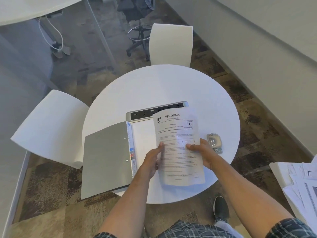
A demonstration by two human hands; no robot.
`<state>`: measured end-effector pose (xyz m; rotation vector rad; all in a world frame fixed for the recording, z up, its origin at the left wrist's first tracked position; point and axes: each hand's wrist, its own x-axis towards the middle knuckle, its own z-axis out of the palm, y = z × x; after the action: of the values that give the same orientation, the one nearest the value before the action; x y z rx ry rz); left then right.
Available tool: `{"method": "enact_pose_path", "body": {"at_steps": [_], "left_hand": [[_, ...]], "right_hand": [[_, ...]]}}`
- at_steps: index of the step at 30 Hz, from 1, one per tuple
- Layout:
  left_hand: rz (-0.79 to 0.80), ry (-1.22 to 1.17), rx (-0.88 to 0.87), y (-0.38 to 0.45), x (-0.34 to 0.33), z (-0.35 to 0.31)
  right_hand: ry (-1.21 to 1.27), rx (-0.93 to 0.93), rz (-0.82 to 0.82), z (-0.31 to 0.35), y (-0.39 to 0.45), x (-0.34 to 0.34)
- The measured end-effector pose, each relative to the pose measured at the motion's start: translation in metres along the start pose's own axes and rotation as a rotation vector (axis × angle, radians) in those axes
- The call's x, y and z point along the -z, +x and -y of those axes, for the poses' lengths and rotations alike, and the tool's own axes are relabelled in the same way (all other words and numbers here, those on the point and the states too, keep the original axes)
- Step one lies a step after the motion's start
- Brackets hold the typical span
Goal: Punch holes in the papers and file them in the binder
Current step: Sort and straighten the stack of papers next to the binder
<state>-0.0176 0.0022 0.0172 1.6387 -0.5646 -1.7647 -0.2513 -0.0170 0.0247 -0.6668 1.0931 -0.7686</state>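
Observation:
A printed stack of papers (178, 152) headed "VISIONIAS" is held up over the round white table (171, 86). My left hand (152, 162) grips its left edge and my right hand (200, 152) grips its right edge. Left of the papers lies the open binder (106, 162), its grey cover flipped out past the table's edge, with coloured tabs along the spine and white sheets inside. A small metal hole punch (214, 142) sits on the table just right of my right hand.
A power strip panel (142, 114) is set in the table behind the binder. White chairs stand at the far side (171, 43) and left (49, 127). More loose papers (301, 182) are piled on a surface at the right. My shoe (221, 208) is on the carpet.

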Motion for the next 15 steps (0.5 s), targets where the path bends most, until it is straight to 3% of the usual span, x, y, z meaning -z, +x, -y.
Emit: {"method": "enact_pose_path", "body": {"at_steps": [3,15], "left_hand": [[0.028,-0.095,-0.036,0.004,0.008,0.01],[-0.123,0.001,-0.119,0.01,0.014,0.005]], "right_hand": [[-0.01,-0.03,0.007,-0.003,-0.004,0.006],[-0.074,-0.003,-0.083,-0.011,0.002,0.006]]}}
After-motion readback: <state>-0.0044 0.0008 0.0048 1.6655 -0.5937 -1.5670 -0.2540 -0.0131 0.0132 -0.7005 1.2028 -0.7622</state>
